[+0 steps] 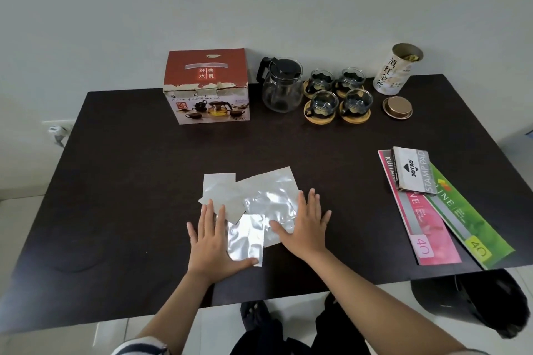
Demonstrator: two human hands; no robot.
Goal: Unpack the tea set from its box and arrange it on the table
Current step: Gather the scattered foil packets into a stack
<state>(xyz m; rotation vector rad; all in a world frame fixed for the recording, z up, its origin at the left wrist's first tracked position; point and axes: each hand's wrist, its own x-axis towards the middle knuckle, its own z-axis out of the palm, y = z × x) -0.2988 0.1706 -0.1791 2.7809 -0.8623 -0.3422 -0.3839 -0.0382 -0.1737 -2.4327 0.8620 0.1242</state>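
The red and white tea set box (pixel 206 86) stands closed at the back of the dark table (pixel 129 176). To its right stand a glass teapot (pixel 281 88) with a black lid and several glass cups (pixel 336 95) on round wooden coasters. Several clear plastic bags (pixel 256 204) lie flat near the front edge. My left hand (pixel 215 242) rests palm down on their left side, fingers spread. My right hand (pixel 304 225) lies flat on their right side, fingers spread too.
A tea canister (pixel 396 70) stands open at the back right, its gold lid (pixel 397 107) on the table beside it. A stamp pad box (pixel 411 170) lies on pink and green booklets (pixel 450 225) at the right. A black chair (pixel 473 300) sits beyond the front right corner.
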